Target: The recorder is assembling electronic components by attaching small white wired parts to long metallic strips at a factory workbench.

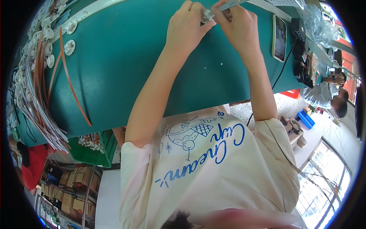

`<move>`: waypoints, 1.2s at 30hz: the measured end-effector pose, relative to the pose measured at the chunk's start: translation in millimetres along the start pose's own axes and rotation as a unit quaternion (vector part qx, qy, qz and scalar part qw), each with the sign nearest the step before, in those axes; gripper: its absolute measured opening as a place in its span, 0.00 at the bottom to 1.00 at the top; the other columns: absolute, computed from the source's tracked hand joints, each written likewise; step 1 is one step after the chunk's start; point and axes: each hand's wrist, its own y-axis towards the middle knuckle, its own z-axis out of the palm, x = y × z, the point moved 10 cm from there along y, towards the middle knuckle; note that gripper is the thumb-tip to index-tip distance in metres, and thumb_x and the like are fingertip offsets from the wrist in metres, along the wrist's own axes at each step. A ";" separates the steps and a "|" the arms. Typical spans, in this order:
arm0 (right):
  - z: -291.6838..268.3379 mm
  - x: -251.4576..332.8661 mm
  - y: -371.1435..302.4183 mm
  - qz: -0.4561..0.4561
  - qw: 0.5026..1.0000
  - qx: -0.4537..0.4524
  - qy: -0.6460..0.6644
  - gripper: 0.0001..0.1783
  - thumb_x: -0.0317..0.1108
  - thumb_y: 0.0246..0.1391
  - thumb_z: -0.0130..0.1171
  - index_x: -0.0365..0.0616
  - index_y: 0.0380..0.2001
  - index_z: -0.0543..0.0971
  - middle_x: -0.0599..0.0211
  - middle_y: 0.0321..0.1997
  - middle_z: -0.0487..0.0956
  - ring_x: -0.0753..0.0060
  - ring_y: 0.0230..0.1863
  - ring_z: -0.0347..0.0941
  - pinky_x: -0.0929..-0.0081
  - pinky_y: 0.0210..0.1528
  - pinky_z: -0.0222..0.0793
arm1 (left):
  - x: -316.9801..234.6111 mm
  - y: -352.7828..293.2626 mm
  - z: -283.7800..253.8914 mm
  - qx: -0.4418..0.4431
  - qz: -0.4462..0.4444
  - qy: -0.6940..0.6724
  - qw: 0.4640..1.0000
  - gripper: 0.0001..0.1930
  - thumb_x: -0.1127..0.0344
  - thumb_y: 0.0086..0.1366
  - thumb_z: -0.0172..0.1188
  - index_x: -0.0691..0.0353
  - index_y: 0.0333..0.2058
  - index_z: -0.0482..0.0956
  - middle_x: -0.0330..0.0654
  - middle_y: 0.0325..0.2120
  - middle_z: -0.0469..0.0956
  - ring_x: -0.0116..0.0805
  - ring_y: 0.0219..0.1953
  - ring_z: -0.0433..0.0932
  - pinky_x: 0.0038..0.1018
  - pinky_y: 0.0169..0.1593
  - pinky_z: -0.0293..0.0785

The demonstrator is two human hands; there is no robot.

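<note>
Both my hands are at the far edge of the green table, close together. My left hand [187, 24] has its fingers closed around a small clear-and-white plastic piece [207, 16]; its exact kind is partly hidden by the fingers. Pinched in my right hand [239, 24] is a narrow pale strip with small yellowish dots [231, 4], which runs up and to the right out of view. The fingertips of my right hand meet the plastic piece, but whether the strip is joined to it I cannot tell.
A bundle of white and copper-coloured strips [38, 99] with round white ends lies at the left. Loose round white pieces [69, 47] sit beside it. At the right are a phone [279, 38], a black device with a cable [298, 30] and clear plastic bags [318, 23]. A green crate [110, 147] stands below the table.
</note>
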 end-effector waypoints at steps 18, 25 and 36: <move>13.3 -36.6 -13.2 0.048 0.990 0.000 0.131 0.12 0.37 0.52 0.59 0.39 0.31 0.79 0.60 0.22 0.75 0.66 0.21 0.70 0.74 0.27 0.67 | -11.8 -5.6 -6.6 -0.090 0.118 0.066 0.987 0.17 0.66 0.47 0.69 0.63 0.34 0.74 0.44 0.35 0.72 0.42 0.39 0.73 0.33 0.36 0.73; 27.4 -51.3 -21.9 0.080 0.965 -0.035 0.246 0.10 0.34 0.52 0.58 0.38 0.32 0.80 0.60 0.25 0.78 0.72 0.24 0.71 0.75 0.29 0.68 | 8.2 -9.1 -2.8 -0.053 -0.001 -0.139 0.989 0.14 0.73 0.51 0.66 0.65 0.32 0.68 0.46 0.29 0.77 0.31 0.26 0.78 0.25 0.31 0.75; 35.5 -62.6 -27.6 0.146 0.932 0.005 0.331 0.19 0.33 0.55 0.57 0.40 0.50 0.71 0.71 0.27 0.73 0.83 0.24 0.66 0.83 0.30 0.66 | -1.3 93.9 -158.2 -0.196 -0.022 0.045 0.979 0.17 0.61 0.53 0.65 0.62 0.39 0.74 0.41 0.25 0.78 0.28 0.28 0.79 0.23 0.30 0.74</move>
